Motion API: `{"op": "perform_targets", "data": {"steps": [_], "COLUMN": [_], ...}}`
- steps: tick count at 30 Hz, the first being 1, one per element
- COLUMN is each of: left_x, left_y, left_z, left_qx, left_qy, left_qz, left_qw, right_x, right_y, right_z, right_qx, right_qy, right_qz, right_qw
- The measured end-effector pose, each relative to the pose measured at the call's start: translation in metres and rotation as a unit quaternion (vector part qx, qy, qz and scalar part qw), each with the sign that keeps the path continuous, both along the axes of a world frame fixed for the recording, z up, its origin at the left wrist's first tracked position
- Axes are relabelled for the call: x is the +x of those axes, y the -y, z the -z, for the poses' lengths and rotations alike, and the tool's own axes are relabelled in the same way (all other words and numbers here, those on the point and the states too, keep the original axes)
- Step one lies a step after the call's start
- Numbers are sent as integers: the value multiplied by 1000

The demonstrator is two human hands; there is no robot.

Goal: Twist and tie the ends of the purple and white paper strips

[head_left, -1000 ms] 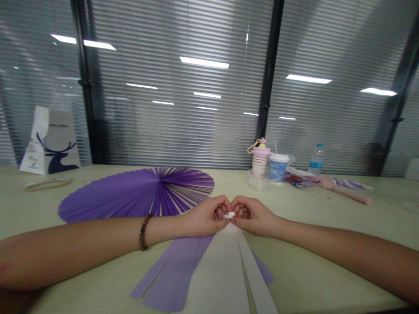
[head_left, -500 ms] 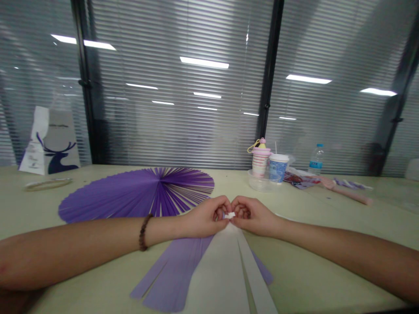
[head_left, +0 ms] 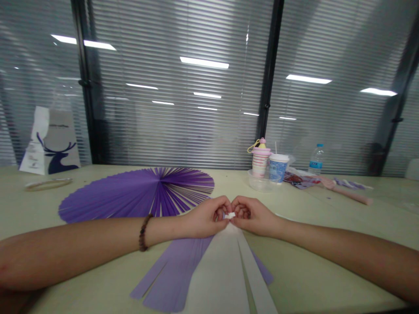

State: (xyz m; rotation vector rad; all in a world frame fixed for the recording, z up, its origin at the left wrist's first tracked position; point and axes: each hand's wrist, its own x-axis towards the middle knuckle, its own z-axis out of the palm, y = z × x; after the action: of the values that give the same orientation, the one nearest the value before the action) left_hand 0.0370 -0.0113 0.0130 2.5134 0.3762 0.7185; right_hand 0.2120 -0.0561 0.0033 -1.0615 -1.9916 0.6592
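My left hand (head_left: 209, 218) and my right hand (head_left: 253, 218) meet at the middle of the table, knuckles touching. Both pinch the gathered top end of white paper strips (head_left: 218, 274), whose small white tips show between the fingers. From there the strips spread towards me in a fan shape. Beneath them lie light purple paper strips (head_left: 173, 274), poking out on both sides. Whether those purple strips are also in my fingers is hidden. Behind my left forearm, a round fan of dark purple strips (head_left: 121, 196) lies flat.
On the left stand a white paper bag (head_left: 62, 139) with a deer print and a thin ring-shaped item (head_left: 48, 184). Back right are a pink-lidded cup (head_left: 261, 162) in a clear bowl (head_left: 258, 184), a blue cup (head_left: 278, 168), a water bottle (head_left: 316, 160) and a pink stick-like item (head_left: 350, 194).
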Motion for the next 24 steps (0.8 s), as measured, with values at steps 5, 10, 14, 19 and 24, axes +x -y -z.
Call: {"op": "perform_targets", "data": {"steps": [5, 10, 14, 19, 24], "left_x": [0, 0, 0, 1, 3], "left_y": [0, -1, 0, 0, -4], "left_z": [0, 0, 1, 2, 4], "left_qx": [10, 22, 10, -38, -112], "left_qy": [0, -6, -2, 28, 53], "left_qz": [-4, -6, -7, -1, 11], "left_qw": [1000, 1000, 1000, 999, 992], "right_x": [-1, -1, 1, 1, 0], "right_y": [1, 1, -2, -2, -2], "right_z": [-1, -1, 1, 2, 2], "right_qx": [-2, -5, -1, 0, -10], "right_qy": [2, -2, -1, -14, -34], "right_qz": [4, 3, 7, 11, 11], "right_qw": [1000, 1000, 1000, 1000, 999]}}
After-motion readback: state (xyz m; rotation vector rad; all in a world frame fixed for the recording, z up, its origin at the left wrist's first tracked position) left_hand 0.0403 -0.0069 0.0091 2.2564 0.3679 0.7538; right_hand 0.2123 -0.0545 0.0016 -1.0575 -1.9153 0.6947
